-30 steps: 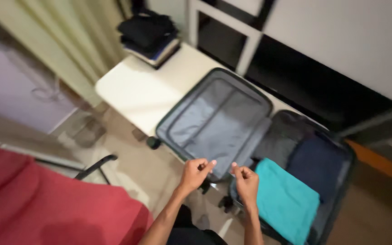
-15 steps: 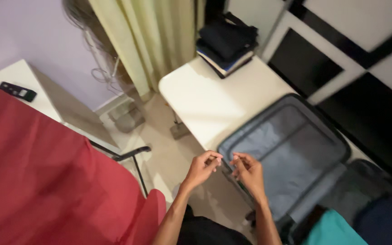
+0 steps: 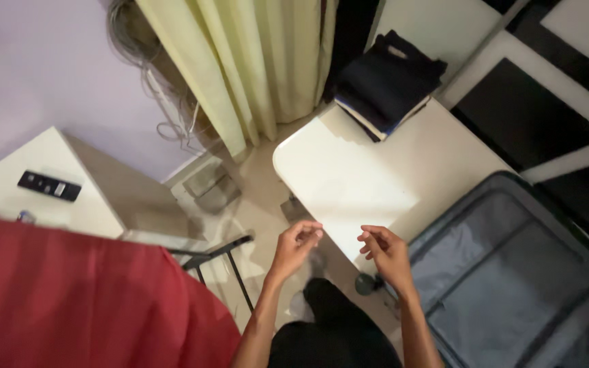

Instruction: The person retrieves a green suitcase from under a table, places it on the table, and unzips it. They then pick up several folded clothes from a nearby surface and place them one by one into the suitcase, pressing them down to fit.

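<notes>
i'm seeing the suitcase point(image 3: 512, 272) running off frame; both hands, left hand point(image 3: 293, 247) and right hand point(image 3: 388, 253), are hovering with fingers loosely curled, gripping nothing, beside the table point(image 3: 376, 177).

Open suitcase point(image 3: 512, 272), grey lining (empty half), on table

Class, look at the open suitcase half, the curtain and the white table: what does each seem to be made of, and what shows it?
Suitcase: grey woven fabric lining, matt, slightly creased, with what looks like a zip line; the shell material cannot be told.
Curtain: thin pale yellow cloth, hanging in soft folds.
Table: smooth, white, probably laminate or painted board, since it reflects light.
</notes>
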